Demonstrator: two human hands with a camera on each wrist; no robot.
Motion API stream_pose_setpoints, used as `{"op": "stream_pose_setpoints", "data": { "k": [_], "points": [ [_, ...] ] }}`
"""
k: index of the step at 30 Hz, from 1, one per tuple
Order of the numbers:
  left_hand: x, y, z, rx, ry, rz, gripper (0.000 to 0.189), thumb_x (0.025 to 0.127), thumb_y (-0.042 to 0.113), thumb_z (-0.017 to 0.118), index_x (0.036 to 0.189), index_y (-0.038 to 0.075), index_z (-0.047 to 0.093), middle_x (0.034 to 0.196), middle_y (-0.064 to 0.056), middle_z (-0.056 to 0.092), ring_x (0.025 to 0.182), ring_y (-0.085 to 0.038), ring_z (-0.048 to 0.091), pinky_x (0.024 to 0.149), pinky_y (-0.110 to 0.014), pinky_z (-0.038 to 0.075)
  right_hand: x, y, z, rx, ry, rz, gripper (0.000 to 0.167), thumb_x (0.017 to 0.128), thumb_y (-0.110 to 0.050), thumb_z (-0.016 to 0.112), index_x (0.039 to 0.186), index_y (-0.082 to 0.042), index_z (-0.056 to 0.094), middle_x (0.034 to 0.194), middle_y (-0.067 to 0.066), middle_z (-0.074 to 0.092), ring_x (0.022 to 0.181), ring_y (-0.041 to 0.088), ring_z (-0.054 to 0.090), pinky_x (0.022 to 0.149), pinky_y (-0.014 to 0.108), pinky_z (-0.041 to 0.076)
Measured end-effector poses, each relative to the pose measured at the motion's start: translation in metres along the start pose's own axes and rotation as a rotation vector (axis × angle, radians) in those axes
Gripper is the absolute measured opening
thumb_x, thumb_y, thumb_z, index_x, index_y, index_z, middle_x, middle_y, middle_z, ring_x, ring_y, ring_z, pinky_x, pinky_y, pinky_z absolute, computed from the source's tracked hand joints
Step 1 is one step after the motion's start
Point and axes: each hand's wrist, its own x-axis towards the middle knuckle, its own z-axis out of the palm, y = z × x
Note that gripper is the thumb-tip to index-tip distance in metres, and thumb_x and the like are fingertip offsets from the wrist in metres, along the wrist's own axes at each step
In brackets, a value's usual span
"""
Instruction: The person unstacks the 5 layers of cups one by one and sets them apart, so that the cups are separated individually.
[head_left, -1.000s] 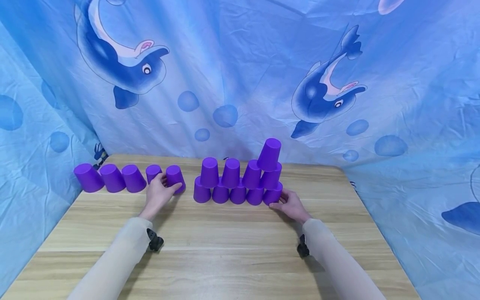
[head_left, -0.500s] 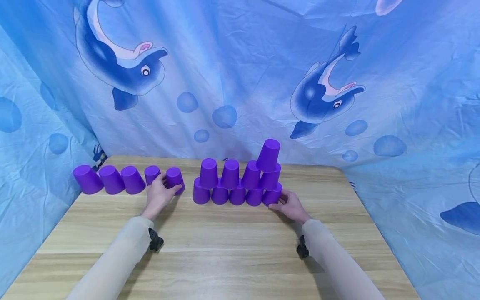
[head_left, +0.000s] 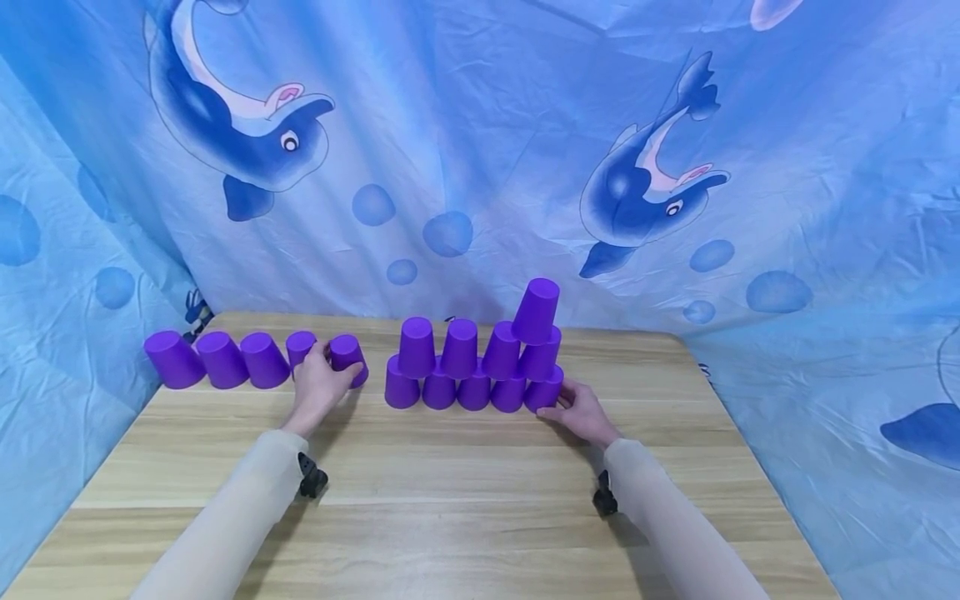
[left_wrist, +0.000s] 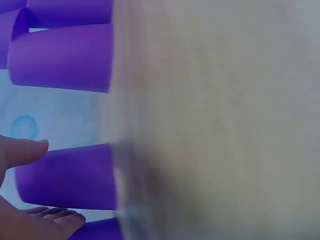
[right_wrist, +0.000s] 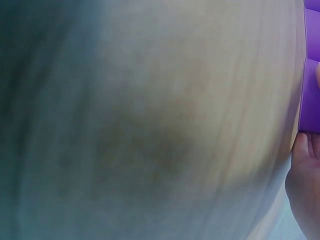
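My left hand (head_left: 318,385) is at the nearest upside-down purple cup (head_left: 347,353) of a separate row. Its thumb (left_wrist: 30,151) touches one side of that cup and its fingers (left_wrist: 62,220) lie along the other, so it holds the cup between them. My right hand (head_left: 582,412) holds the purple cup (head_left: 543,392) at the right end of a stack's bottom row, thumb in front and fingers round the right side. Above the bottom row sits a second layer of cups (head_left: 459,350), topped by a single cup (head_left: 536,312) at the right.
Several more upside-down purple cups (head_left: 222,362) stand in line left of my left hand. All the cups are on a wooden table (head_left: 450,517) near its back edge. A blue dolphin-print curtain (head_left: 480,150) hangs behind and along the sides.
My left hand has edged slightly to the right, closer round its cup. The cups and my right hand stay in place; the head view shifts slightly.
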Motion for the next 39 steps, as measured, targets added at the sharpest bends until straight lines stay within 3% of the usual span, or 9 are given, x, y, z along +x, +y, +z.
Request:
{"op": "stream_pose_setpoints", "data": {
  "k": [6, 12, 19, 24, 29, 34, 39],
  "points": [
    [0.004, 0.028, -0.013, -0.006, 0.044, 0.085, 0.074, 0.084, 0.022, 0.073, 0.141, -0.008, 0.035, 0.138, -0.028, 0.043, 0.125, -0.044, 0.041, 0.103, -0.051, 0.035, 0.010, 0.024, -0.002, 0.014, 0.011, -0.007, 0.060, 0.080, -0.001, 0.077, 0.134, 0.001, 0.050, 0.128, 0.018, 0.056, 0.122, 0.032, 0.050, 0.103, 0.039, 0.038],
    [0.002, 0.073, -0.019, -0.070, 0.083, 0.200, 0.070, 0.088, 0.028, 0.069, 0.142, -0.002, 0.036, 0.141, -0.023, 0.042, 0.128, -0.040, 0.040, 0.105, -0.050, 0.033, 0.012, 0.031, -0.001, 0.001, 0.036, -0.013, 0.059, 0.078, -0.003, 0.078, 0.132, -0.001, 0.053, 0.124, 0.014, 0.059, 0.118, 0.028, 0.053, 0.100, 0.035, 0.041],
    [-0.014, 0.136, -0.008, -0.252, 0.057, 0.351, 0.065, 0.088, 0.028, 0.070, 0.140, 0.001, 0.043, 0.141, -0.018, 0.045, 0.128, -0.032, 0.042, 0.106, -0.040, 0.035, 0.014, 0.033, -0.001, 0.029, 0.026, -0.018, 0.056, 0.077, 0.000, 0.078, 0.129, -0.002, 0.055, 0.123, 0.013, 0.060, 0.119, 0.026, 0.053, 0.100, 0.031, 0.041],
    [-0.026, 0.174, 0.004, -0.315, 0.007, 0.467, 0.065, 0.085, 0.027, 0.074, 0.137, 0.001, 0.046, 0.137, -0.015, 0.049, 0.126, -0.027, 0.046, 0.104, -0.033, 0.038, 0.013, 0.033, -0.001, 0.018, 0.021, -0.009, 0.056, 0.078, -0.001, 0.078, 0.129, -0.003, 0.055, 0.123, 0.012, 0.060, 0.119, 0.026, 0.053, 0.101, 0.033, 0.041],
    [-0.034, 0.201, 0.020, -0.318, -0.109, 0.456, 0.072, 0.081, 0.033, 0.077, 0.139, 0.004, 0.045, 0.138, -0.011, 0.050, 0.126, -0.021, 0.046, 0.101, -0.032, 0.040, 0.012, 0.030, -0.002, 0.009, 0.032, 0.003, 0.057, 0.079, -0.002, 0.078, 0.131, -0.003, 0.054, 0.125, 0.013, 0.059, 0.120, 0.028, 0.052, 0.102, 0.036, 0.040],
    [-0.039, 0.217, 0.042, -0.308, -0.220, 0.411, 0.077, 0.080, 0.036, 0.077, 0.142, 0.005, 0.043, 0.139, -0.011, 0.049, 0.126, -0.022, 0.046, 0.099, -0.036, 0.043, 0.009, 0.020, -0.002, 0.015, 0.018, 0.015, 0.057, 0.079, 0.000, 0.076, 0.131, 0.000, 0.053, 0.125, 0.015, 0.058, 0.119, 0.030, 0.053, 0.101, 0.036, 0.041],
    [-0.042, 0.227, 0.064, -0.272, -0.237, 0.408, 0.077, 0.080, 0.037, 0.077, 0.142, 0.005, 0.043, 0.138, -0.012, 0.050, 0.124, -0.025, 0.049, 0.098, -0.035, 0.044, 0.010, 0.020, -0.001, 0.008, 0.020, -0.004, 0.054, 0.079, 0.001, 0.076, 0.129, -0.001, 0.055, 0.121, 0.013, 0.061, 0.115, 0.027, 0.056, 0.099, 0.034, 0.043]
  ]
}}
